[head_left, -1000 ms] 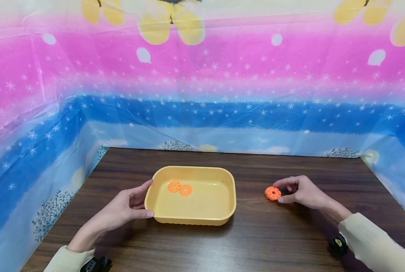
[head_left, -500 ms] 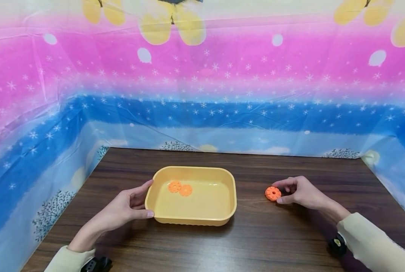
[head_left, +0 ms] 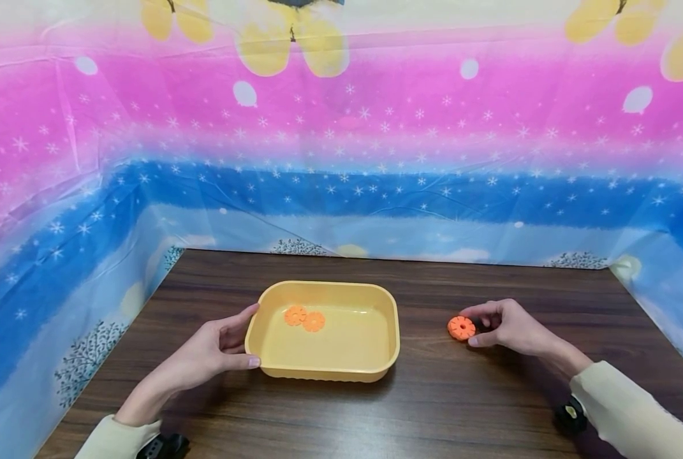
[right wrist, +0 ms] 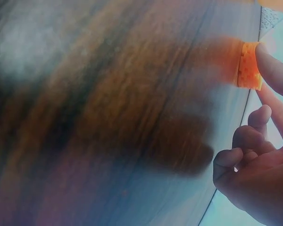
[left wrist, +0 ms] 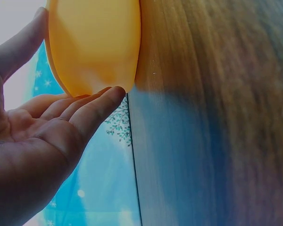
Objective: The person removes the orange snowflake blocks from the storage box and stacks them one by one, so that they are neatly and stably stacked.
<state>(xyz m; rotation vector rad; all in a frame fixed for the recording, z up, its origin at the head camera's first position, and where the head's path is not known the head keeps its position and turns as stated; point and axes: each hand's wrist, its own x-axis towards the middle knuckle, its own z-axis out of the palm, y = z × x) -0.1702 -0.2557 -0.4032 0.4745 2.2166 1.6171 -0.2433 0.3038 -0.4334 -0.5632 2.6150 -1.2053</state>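
Note:
A yellow plastic bin (head_left: 347,344) stands on the table, with two flat orange notched discs (head_left: 314,322) lying on its floor. At its left end, my left hand (head_left: 203,357) holds the bin, thumb at the near corner and fingers at the far one. The left wrist view shows this thumb and these fingers on either side of the bin's end wall (left wrist: 96,42). Right of the bin, my right hand (head_left: 516,326) pinches a short stack of orange notched discs (head_left: 461,328) between thumb and index finger. Seen edge-on in the right wrist view, the stack (right wrist: 248,66) is at the table surface.
The dark wood-grain table (head_left: 330,421) extends around the bin and between it and the right hand. A printed cloth (head_left: 347,191) in pink and blue hangs along the back and both sides. Black wrist devices (head_left: 571,414) sit at the sleeves.

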